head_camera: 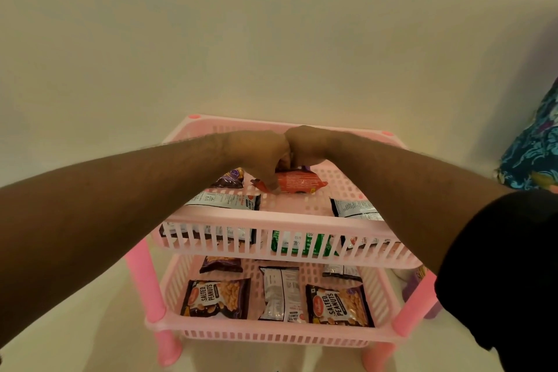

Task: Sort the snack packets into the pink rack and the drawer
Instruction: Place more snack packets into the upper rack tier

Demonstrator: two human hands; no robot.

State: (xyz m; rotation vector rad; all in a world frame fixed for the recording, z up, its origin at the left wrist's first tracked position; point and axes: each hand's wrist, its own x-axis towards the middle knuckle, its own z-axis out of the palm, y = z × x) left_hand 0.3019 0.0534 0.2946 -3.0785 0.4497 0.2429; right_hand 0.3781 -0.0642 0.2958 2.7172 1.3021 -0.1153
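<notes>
A pink three-tier rack (271,216) stands against the wall. Both my hands reach over its top tier. My left hand (259,157) points down and pinches the left end of an orange packet (299,183) lying on that tier. My right hand (308,143) sits knuckle to knuckle against the left one above the same packet, its fingers hidden under the wrist. A purple packet (231,180) and two white-backed packets (223,201) (353,208) also lie on the top tier. A green packet (302,243) shows through the slats below. The lowest tier holds salted peanuts packets (216,297) (338,306).
A plain cream wall rises close behind the rack. Blue patterned cloth (534,154) hangs at the right edge. A purple object (418,281) lies on the pale floor just right of the rack. My black sleeve (498,281) fills the lower right corner.
</notes>
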